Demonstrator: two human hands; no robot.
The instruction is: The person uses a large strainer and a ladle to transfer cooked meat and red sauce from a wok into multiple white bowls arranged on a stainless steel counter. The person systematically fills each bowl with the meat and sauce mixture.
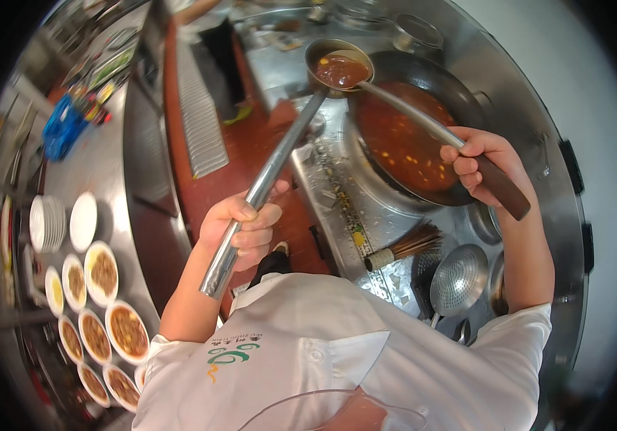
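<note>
My left hand (244, 229) grips the tubular steel handle of a deep metal scoop (287, 143). Inside the scoop's round bowl sits the smaller bowl of a ladle (413, 110), whose dark wooden grip is held in my right hand (483, 164). Glossy red-brown sauce (341, 71) with a few yellow bits fills the bowls. Both bowls are raised beside the far left rim of a large black wok (462, 89). Red broth (400, 134) with yellowish pieces floating in it lies in the wok.
On the left steel counter (109, 178) stand several filled oval dishes (128, 329), stacked white plates (48, 223) and a blue plastic bag (63, 129). Near me on the stove lie a bamboo brush (405, 245) and a perforated skimmer (459, 280). Another person (219, 59) stands across the red floor.
</note>
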